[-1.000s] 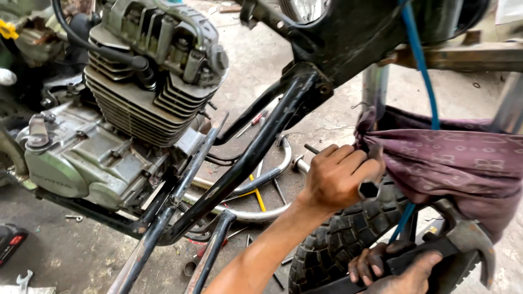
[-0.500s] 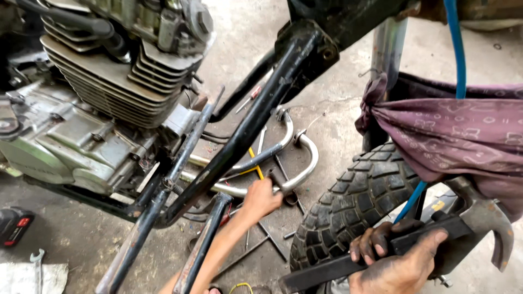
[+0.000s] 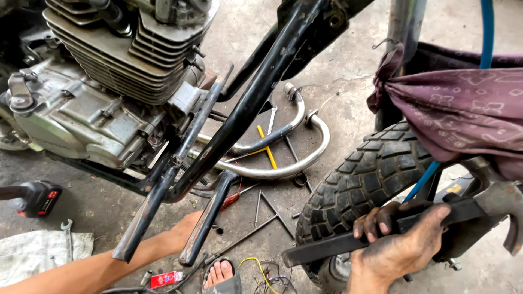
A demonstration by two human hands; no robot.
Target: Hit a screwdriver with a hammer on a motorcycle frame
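One claw hammer (image 3: 436,218) in right hand (image 3: 397,245), left hand (image 3: 188,226) behind frame tubes (image 3: 207,163).

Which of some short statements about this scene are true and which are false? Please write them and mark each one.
1. The right hand grips a black hammer. True.
2. The left hand holds a wrench. False: it reaches down behind the black frame tubes, and no tool shows in it.
3. A purple cloth hangs above the knobby tyre. True.
4. Two chrome exhaust pipes are mounted on the engine. False: they lie on the floor.
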